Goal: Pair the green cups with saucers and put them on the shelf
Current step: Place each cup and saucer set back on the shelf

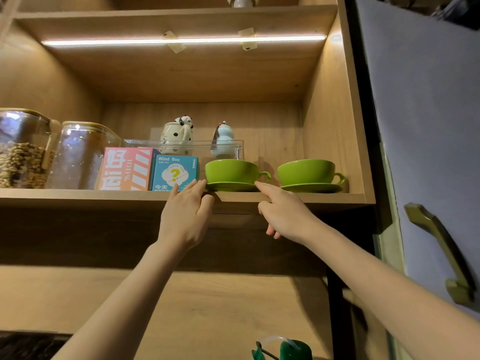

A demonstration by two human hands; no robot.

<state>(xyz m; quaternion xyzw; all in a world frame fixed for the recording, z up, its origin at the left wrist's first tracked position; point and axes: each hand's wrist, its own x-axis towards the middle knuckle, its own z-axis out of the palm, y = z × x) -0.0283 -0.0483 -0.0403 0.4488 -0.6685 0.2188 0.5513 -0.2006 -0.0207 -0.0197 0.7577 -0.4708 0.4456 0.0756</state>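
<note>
On the shelf (181, 196) a blue box (174, 172) stands just left of the near cup (231, 171) on its saucer (230, 187); a second cup (306, 172) and saucer (311, 188) sit to the right. Both arms reach up. The left hand (185, 216), fingers loosely spread, touches the saucer's left rim; the right hand (284, 214) points its index at the right rim, other fingers curled, gripping nothing.

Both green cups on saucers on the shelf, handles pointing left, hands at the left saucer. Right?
Not quite. The head view shows the left cup and right cup with handles pointing right. The rest holds: each sits on a saucer on the shelf, left hand and right hand at the left saucer.
</note>
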